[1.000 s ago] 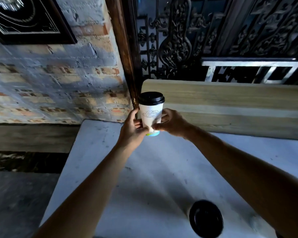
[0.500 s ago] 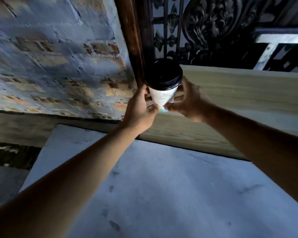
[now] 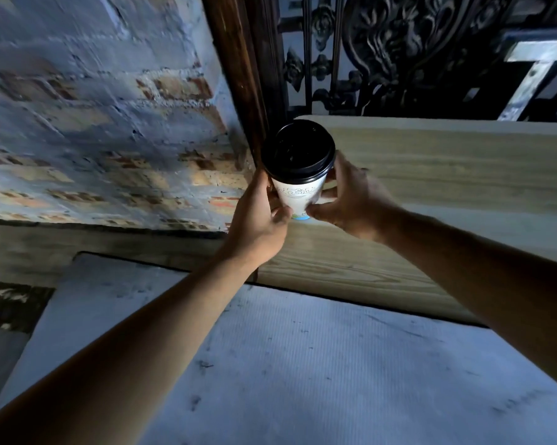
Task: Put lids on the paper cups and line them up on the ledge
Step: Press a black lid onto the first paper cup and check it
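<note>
A white paper cup (image 3: 297,195) with a printed logo and a black lid (image 3: 298,151) is held upright between both my hands. My left hand (image 3: 257,226) grips its left side near the base. From the right, my right hand (image 3: 351,200) grips it with fingers wrapped behind. The cup sits at the left end of the pale wooden ledge (image 3: 447,162), close to its surface; whether its base touches the wood is hidden by my fingers.
A dark wooden post (image 3: 241,75) and a painted brick wall (image 3: 94,107) stand just left of the cup. Ornate black ironwork (image 3: 399,49) rises behind the ledge. Below lies a pale grey table top (image 3: 302,364).
Both hands have carried the cup up from over the table to the left end of the ledge. My view has tilted up, and the second lidded cup on the table has left the frame.
</note>
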The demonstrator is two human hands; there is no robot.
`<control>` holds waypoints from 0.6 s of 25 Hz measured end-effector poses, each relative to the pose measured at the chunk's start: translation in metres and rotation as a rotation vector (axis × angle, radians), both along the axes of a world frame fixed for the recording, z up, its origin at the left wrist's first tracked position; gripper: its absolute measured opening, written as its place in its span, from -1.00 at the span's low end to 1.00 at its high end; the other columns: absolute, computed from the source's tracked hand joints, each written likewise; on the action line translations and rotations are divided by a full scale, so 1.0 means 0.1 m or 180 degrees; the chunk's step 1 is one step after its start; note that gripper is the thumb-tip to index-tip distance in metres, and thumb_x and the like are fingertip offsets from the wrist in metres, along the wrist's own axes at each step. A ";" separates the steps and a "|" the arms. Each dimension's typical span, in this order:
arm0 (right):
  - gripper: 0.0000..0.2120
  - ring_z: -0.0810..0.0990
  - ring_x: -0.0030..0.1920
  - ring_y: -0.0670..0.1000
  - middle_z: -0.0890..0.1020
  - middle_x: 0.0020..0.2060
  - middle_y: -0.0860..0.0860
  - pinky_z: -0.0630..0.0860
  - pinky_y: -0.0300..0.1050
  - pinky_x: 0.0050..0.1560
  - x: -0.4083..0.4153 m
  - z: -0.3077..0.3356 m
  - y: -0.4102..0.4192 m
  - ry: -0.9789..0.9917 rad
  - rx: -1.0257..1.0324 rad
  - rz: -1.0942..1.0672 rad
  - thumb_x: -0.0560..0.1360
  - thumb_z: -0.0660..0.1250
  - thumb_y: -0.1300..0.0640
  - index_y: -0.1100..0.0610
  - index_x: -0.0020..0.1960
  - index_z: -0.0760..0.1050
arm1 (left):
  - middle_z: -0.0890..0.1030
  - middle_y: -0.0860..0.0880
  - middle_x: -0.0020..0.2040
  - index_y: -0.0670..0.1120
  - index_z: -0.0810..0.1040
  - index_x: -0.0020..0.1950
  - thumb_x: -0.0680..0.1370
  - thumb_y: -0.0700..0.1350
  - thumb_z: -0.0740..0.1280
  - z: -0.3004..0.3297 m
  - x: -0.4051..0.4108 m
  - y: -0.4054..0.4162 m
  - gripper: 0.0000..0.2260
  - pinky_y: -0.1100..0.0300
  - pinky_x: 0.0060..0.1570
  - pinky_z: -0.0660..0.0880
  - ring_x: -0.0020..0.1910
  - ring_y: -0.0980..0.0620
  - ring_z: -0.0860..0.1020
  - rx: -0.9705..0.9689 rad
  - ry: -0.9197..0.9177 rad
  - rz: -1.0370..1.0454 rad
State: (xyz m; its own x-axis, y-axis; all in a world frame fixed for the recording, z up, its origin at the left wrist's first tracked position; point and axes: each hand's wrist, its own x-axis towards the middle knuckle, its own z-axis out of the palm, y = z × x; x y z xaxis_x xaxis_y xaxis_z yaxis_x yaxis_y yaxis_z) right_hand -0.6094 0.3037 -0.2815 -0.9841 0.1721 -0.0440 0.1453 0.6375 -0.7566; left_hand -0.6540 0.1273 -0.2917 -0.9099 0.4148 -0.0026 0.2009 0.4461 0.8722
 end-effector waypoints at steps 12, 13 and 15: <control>-0.04 0.61 0.28 0.10 0.55 0.41 0.15 0.60 -0.08 0.08 0.17 0.08 -0.04 -0.0466 0.0094 -0.0132 0.40 0.56 0.13 0.07 0.62 0.08 | 0.55 -0.06 0.40 -0.05 0.14 0.65 0.53 -0.42 0.38 -0.05 0.18 -0.07 -0.23 0.15 0.36 0.53 0.38 0.10 0.54 -0.0120 -0.0214 0.0319; -0.02 0.61 0.28 0.15 0.51 0.43 0.19 0.59 -0.07 0.09 0.23 0.11 -0.03 -0.0555 0.0151 -0.0172 0.40 0.56 0.14 0.07 0.64 0.03 | 0.50 -0.12 0.47 -0.05 0.09 0.67 0.52 -0.42 0.37 -0.05 0.22 -0.11 -0.19 0.06 0.39 0.51 0.46 0.03 0.49 -0.0123 -0.0239 0.0379; 0.00 0.54 0.34 0.20 0.44 0.47 0.24 0.53 -0.02 0.22 0.43 0.22 -0.02 -0.0780 0.0291 -0.0156 0.42 0.55 0.13 0.11 0.65 0.00 | 0.45 -0.18 0.52 -0.08 0.05 0.67 0.52 -0.39 0.38 0.04 0.37 -0.25 -0.18 -0.07 0.44 0.47 0.51 -0.04 0.43 -0.0138 -0.0271 0.0511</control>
